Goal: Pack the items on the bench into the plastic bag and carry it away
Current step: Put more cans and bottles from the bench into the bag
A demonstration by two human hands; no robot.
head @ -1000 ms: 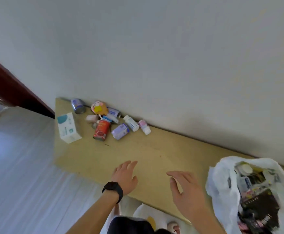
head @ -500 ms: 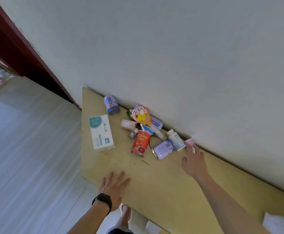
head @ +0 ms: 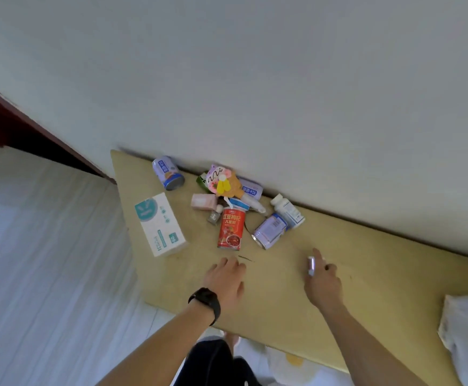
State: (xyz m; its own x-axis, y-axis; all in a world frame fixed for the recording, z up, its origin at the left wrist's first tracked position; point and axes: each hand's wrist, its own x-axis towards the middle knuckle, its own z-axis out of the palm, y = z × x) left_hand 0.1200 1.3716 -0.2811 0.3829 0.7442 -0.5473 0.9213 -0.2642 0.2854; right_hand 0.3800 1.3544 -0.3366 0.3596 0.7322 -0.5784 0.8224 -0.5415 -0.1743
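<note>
A heap of items lies at the far left end of the wooden bench (head: 366,263): a red can (head: 231,229), a white and teal box (head: 159,224), a blue can (head: 168,173), a lavender can (head: 269,230), a white pill bottle (head: 288,211), a pink packet (head: 204,201) and a cartoon pouch (head: 223,181). My right hand (head: 322,282) is over the bench, closed on a small pink-capped bottle (head: 310,265). My left hand (head: 225,280), with a black watch, hovers flat just below the red can, holding nothing. An edge of the white plastic bag (head: 466,332) shows at the right.
A white wall runs right behind the bench. The pale floor (head: 46,274) lies to the left, with a dark red door frame (head: 18,121) beyond. My legs and feet are under the bench's near edge.
My right hand has taken the pink-capped bottle from beside the wall and drawn it back towards me. My left hand has moved forward towards the red can.
</note>
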